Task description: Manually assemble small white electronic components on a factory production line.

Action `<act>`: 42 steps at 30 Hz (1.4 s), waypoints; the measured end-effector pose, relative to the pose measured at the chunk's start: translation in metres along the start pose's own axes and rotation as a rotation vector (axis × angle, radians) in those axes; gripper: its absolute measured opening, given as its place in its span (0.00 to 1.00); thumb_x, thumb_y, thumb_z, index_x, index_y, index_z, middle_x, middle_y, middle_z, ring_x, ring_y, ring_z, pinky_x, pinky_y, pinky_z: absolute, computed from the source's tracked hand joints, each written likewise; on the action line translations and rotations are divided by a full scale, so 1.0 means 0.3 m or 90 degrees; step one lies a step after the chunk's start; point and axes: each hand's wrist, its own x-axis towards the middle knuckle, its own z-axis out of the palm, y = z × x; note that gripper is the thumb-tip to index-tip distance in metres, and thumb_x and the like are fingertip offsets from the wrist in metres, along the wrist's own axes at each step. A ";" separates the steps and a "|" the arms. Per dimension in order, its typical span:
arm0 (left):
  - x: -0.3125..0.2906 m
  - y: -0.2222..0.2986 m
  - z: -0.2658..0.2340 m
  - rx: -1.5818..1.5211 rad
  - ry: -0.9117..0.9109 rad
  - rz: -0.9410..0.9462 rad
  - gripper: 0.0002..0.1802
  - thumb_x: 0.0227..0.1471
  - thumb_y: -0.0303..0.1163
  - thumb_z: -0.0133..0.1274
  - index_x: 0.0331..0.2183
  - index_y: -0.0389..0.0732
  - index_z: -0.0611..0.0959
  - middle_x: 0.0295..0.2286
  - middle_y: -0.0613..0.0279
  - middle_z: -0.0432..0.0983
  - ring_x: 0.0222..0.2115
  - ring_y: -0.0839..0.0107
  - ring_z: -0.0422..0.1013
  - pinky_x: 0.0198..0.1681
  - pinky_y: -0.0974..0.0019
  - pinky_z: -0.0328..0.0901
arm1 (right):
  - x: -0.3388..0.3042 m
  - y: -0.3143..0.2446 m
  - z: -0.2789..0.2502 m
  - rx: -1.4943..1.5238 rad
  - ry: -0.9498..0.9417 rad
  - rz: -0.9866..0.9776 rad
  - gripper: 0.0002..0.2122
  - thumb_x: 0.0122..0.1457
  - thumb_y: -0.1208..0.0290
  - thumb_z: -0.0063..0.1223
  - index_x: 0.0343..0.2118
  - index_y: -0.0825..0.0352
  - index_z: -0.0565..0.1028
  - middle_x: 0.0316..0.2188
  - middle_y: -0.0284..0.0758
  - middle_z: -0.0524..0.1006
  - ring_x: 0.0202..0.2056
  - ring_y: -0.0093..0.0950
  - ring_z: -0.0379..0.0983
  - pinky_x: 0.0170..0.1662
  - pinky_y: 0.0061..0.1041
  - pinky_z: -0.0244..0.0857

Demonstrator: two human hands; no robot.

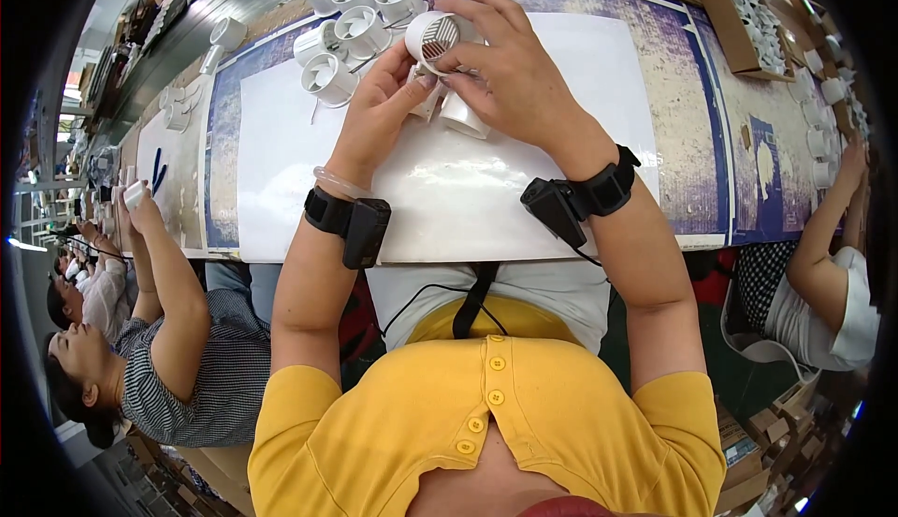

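Note:
Both hands meet over a white sheet [524,189] on the workbench. My left hand [379,110] and my right hand [505,68] together hold a small white round fan housing with a slotted grille [433,38], tilted up toward me. Below it, between the hands, sits another white plastic part [463,116], touching my right palm. My left fingertips pinch at the underside of the housing. Each wrist carries a black strap with a black device.
Several white fan housings [360,12] stand in a cluster at the far left of the sheet. A cardboard box of white parts [748,12] sits far right. A person in a striped top [187,349] works at my left, another person [832,274] at my right.

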 end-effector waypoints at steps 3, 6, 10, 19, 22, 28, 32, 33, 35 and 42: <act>0.004 -0.012 -0.004 0.042 -0.003 0.022 0.29 0.57 0.28 0.48 0.57 0.34 0.60 0.49 0.61 0.67 0.49 0.75 0.64 0.52 0.72 0.60 | -0.002 0.011 0.005 0.015 0.005 0.007 0.08 0.44 0.76 0.61 0.30 0.60 0.80 0.54 0.32 0.67 0.59 0.39 0.54 0.59 0.36 0.54; 0.001 -0.012 -0.004 0.060 0.020 0.024 0.28 0.58 0.28 0.48 0.57 0.33 0.60 0.49 0.61 0.67 0.49 0.75 0.63 0.52 0.72 0.60 | -0.002 0.023 0.001 0.023 0.007 0.019 0.08 0.44 0.75 0.62 0.30 0.59 0.80 0.54 0.31 0.67 0.59 0.39 0.54 0.59 0.36 0.53; -0.002 -0.012 -0.006 0.059 0.016 0.017 0.28 0.58 0.29 0.48 0.57 0.33 0.60 0.48 0.61 0.67 0.49 0.75 0.64 0.51 0.72 0.60 | -0.001 0.029 -0.005 0.042 0.000 0.031 0.08 0.44 0.75 0.62 0.30 0.59 0.80 0.54 0.30 0.68 0.60 0.38 0.53 0.60 0.35 0.52; -0.011 0.014 0.002 0.005 -0.009 -0.037 0.28 0.58 0.30 0.48 0.57 0.34 0.61 0.45 0.63 0.68 0.45 0.77 0.65 0.46 0.74 0.63 | -0.002 0.034 0.006 0.084 -0.009 0.014 0.08 0.45 0.73 0.62 0.31 0.58 0.80 0.55 0.28 0.67 0.60 0.37 0.53 0.60 0.35 0.51; -0.011 0.004 -0.002 0.012 0.020 -0.007 0.28 0.57 0.30 0.48 0.57 0.35 0.60 0.45 0.64 0.67 0.43 0.78 0.65 0.42 0.74 0.64 | -0.002 0.031 0.013 0.093 -0.012 0.031 0.08 0.45 0.73 0.63 0.31 0.59 0.80 0.54 0.29 0.68 0.59 0.38 0.54 0.59 0.35 0.52; -0.014 0.009 0.004 -0.002 0.034 -0.002 0.27 0.57 0.29 0.47 0.56 0.36 0.60 0.46 0.64 0.66 0.43 0.78 0.65 0.41 0.73 0.65 | -0.015 0.017 0.020 0.037 0.049 0.052 0.07 0.44 0.72 0.64 0.28 0.60 0.81 0.53 0.32 0.69 0.56 0.37 0.58 0.57 0.35 0.54; -0.013 0.019 0.009 -0.015 0.035 -0.013 0.26 0.57 0.28 0.47 0.56 0.36 0.60 0.46 0.64 0.66 0.43 0.78 0.65 0.41 0.73 0.65 | -0.010 0.012 0.034 0.010 0.074 0.009 0.06 0.43 0.71 0.65 0.27 0.60 0.81 0.52 0.32 0.69 0.55 0.37 0.59 0.57 0.34 0.55; -0.013 0.021 0.008 -0.024 0.031 -0.019 0.26 0.57 0.27 0.47 0.56 0.36 0.60 0.46 0.63 0.66 0.43 0.78 0.65 0.41 0.73 0.65 | -0.008 0.009 0.037 0.006 0.084 -0.008 0.05 0.43 0.71 0.65 0.26 0.60 0.82 0.52 0.32 0.70 0.55 0.36 0.60 0.57 0.34 0.55; -0.012 0.020 0.005 -0.034 0.027 -0.024 0.26 0.57 0.27 0.46 0.56 0.36 0.60 0.46 0.63 0.66 0.43 0.78 0.65 0.41 0.73 0.65 | -0.008 0.012 0.036 0.009 0.077 -0.007 0.06 0.43 0.71 0.65 0.27 0.61 0.81 0.52 0.32 0.70 0.55 0.36 0.60 0.56 0.34 0.56; -0.004 -0.005 -0.006 0.006 0.064 0.022 0.27 0.56 0.26 0.47 0.56 0.37 0.60 0.46 0.63 0.67 0.42 0.77 0.65 0.40 0.72 0.65 | -0.005 0.031 0.016 -0.025 0.060 0.017 0.15 0.46 0.68 0.65 0.37 0.64 0.76 0.50 0.35 0.70 0.52 0.35 0.63 0.54 0.31 0.58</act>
